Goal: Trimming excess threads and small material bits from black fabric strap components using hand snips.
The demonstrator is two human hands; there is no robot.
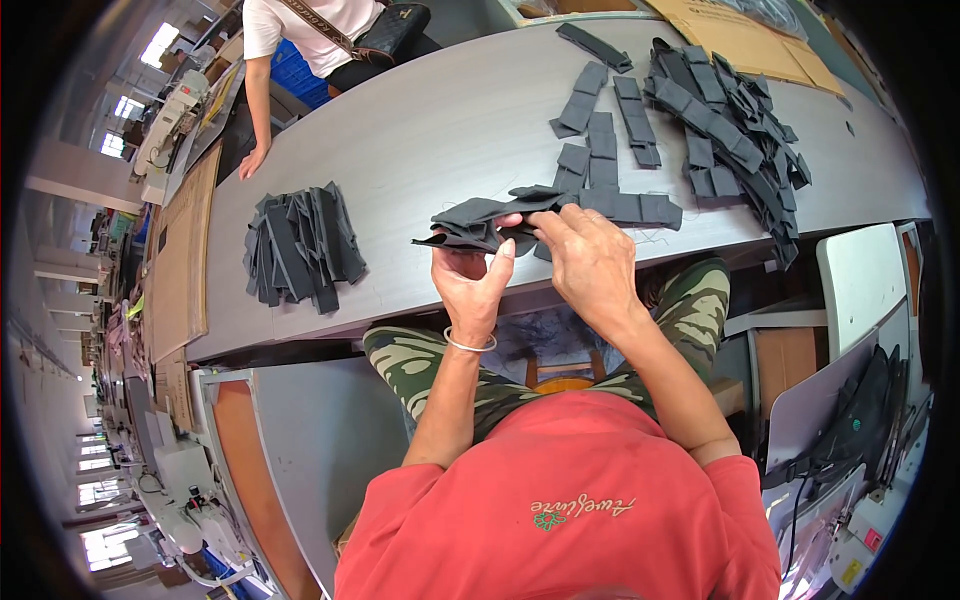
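Observation:
Both of my hands are raised over the table's front edge, working on a dark grey folded fabric strip (pixel 475 213). My left hand (pixel 470 285), a pale bangle at its wrist, grips the strip's left part between thumb and fingers. At its right end, my right hand (pixel 590 255) pinches the cloth with bent fingers. Just beyond the right hand, more grey fabric strips (pixel 630 207) lie on the table, some crossing each other. A neat bundle of grey strips (pixel 305 245) rests to the left.
A large tangled heap of grey strips (pixel 725 125) covers the table's right side, some hanging over the front edge. Flat cardboard (pixel 750 40) lies behind it. Across the grey table (pixel 400 130), another person's hand (pixel 254 160) leans on the far left edge. Sewing machines (pixel 180 110) stand farther left.

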